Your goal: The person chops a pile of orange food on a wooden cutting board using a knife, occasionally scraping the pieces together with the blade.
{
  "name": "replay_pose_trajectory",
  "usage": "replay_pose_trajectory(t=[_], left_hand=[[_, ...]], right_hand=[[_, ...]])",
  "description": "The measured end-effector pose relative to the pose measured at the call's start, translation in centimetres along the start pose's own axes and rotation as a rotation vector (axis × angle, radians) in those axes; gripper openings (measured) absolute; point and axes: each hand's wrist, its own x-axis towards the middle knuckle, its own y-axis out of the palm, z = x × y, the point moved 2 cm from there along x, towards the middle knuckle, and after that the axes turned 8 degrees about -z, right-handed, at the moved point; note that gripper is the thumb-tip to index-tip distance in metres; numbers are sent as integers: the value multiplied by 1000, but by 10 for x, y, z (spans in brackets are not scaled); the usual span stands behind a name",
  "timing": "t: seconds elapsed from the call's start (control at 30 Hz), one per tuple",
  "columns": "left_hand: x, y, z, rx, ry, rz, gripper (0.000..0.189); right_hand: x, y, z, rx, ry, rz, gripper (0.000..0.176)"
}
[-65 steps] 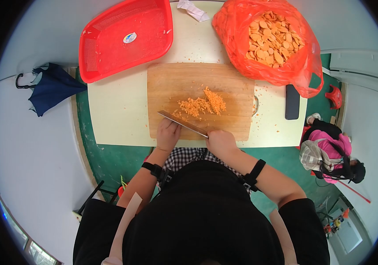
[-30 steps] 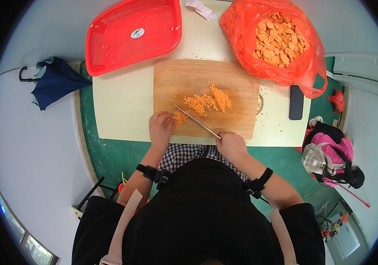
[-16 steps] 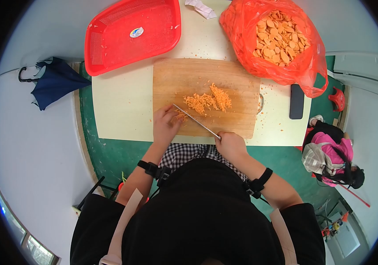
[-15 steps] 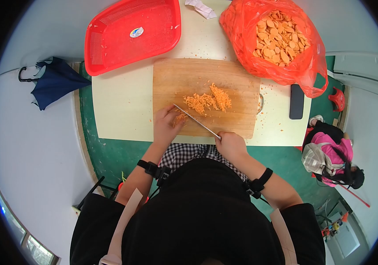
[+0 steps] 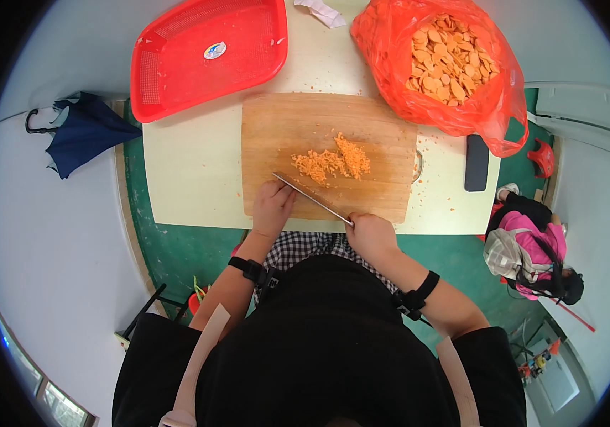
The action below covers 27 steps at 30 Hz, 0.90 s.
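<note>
My right hand [image 5: 372, 233] is wrapped round the handle of a kitchen knife [image 5: 313, 199], its blade slanting up and left over the wooden cutting board [image 5: 305, 117]. Beside the blade, on its near side, my left hand [image 5: 274, 206] rests at the board's lower left with the fingers curled. What lies under those fingertips is hidden. A heap of finely chopped orange bits, apparently carrot [image 5: 333, 162], lies mid-board, beyond the blade.
Behind the board stand a red plastic basket [image 5: 280, 71] and a red plastic bag [image 5: 383, 78] of round orange slices [image 5: 451, 60]. A dark phone-like slab [image 5: 476, 164] lies at right. An umbrella [image 5: 91, 135] is off the left edge; another person [image 5: 533, 242] is beyond the right edge.
My left fingers have drawn in and moved slightly down, now curled against the blade. The orange shreds seen by them before are covered. The knife tip has shifted slightly left and down.
</note>
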Motion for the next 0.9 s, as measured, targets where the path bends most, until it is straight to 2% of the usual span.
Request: replay_pose_trajectory(t=[0.13, 0.23, 0.3, 0.43, 0.5, 0.6, 0.73, 0.9], left_hand=[[-1, 0, 4, -18, 8, -20, 13], [-3, -6, -3, -19, -88, 35, 12], [4, -9, -7, -31, 1, -20, 11], [8, -8, -4, -17, 45, -48, 14], [12, -11, -5, -31, 132, 0, 12], [15, -6, 1, 6, 155, 49, 12], [11, -7, 1, 6, 122, 39, 12], [8, -5, 2, -5, 57, -21, 13]], right_hand=[[-8, -6, -1, -22, -28, -25, 18], [-17, -7, -2, -20, -14, -26, 18], [-17, -12, -2, -25, 18, -10, 18], [-14, -18, -8, -19, 97, -43, 18], [-14, -21, -10, -15, 106, -59, 19], [-7, -24, -11, -9, 120, -81, 19], [-8, -23, -6, 7, 115, -19, 18], [-12, -9, -3, 12, 62, -36, 20]])
